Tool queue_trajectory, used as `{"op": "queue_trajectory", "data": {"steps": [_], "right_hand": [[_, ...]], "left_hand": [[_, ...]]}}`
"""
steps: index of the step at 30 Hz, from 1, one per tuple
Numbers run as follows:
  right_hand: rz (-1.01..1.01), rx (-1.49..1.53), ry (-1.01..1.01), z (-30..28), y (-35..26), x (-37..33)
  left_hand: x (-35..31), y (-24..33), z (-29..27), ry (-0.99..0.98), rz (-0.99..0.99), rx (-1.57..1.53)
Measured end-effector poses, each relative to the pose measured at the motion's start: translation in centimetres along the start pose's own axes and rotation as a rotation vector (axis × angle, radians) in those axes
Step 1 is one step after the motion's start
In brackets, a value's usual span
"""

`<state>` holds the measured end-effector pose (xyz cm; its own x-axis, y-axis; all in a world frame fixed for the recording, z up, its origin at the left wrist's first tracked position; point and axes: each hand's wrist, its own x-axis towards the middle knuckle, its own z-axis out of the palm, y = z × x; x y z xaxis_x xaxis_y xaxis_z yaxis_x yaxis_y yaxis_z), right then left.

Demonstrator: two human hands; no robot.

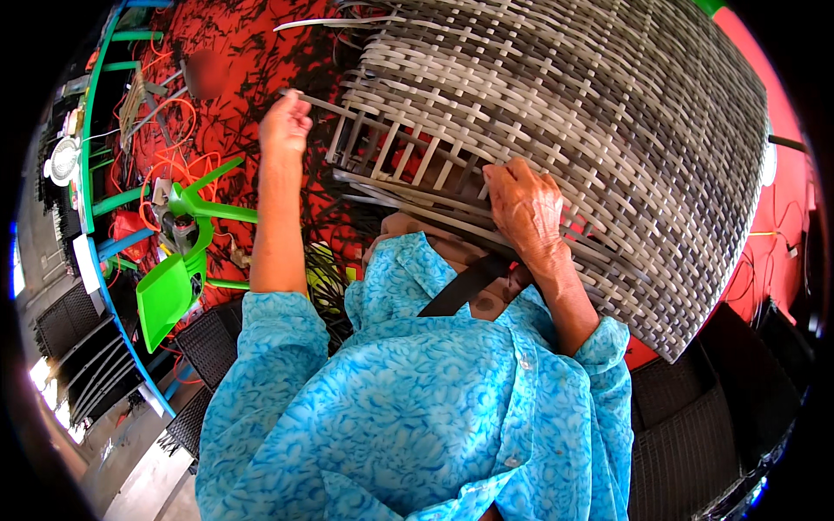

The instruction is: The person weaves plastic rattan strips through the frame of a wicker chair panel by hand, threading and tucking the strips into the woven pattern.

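A large piece of woven furniture in grey and brown flat strands (591,148) lies across my front, leaning toward the right. Along its near left edge, bare cross strips (417,161) show with gaps between them. My left hand (285,124) is raised off to the left, its fingers pinched on the end of a grey weaving strip (326,105) that runs into the weave. My right hand (526,204) rests at the near edge of the weave with fingers curled down; what they grip is hidden. A wide dark strip (465,286) crosses my lap below it.
Dark strip scraps (334,217) litter the red floor (243,43). To the left stand a bright green plastic chair (169,291), orange cords (187,165) and a green-blue metal frame (109,252). Dark woven pieces (686,417) sit at the lower right.
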<state>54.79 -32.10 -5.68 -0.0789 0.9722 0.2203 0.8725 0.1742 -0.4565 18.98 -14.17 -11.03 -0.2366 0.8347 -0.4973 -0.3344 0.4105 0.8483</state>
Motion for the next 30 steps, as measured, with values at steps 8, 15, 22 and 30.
{"op": "queue_trajectory", "data": {"steps": [8,15,22,30], "right_hand": [[-0.061,0.058,-0.077,-0.5,0.6,0.3],[-0.046,0.070,-0.027,-1.1,-1.4,-1.2],[-0.050,0.076,-0.075,-1.2,-2.5,-4.1],[0.086,0.072,-0.055,-3.2,-2.3,-5.4]], "left_hand": [[-0.9,-0.3,1.3,0.131,-0.002,0.123],[-8.2,-2.8,3.9,-0.118,0.584,0.674],[-16.7,-5.8,12.7,-0.620,0.922,0.974],[-18.2,-6.2,14.9,-0.625,1.210,1.163]]}}
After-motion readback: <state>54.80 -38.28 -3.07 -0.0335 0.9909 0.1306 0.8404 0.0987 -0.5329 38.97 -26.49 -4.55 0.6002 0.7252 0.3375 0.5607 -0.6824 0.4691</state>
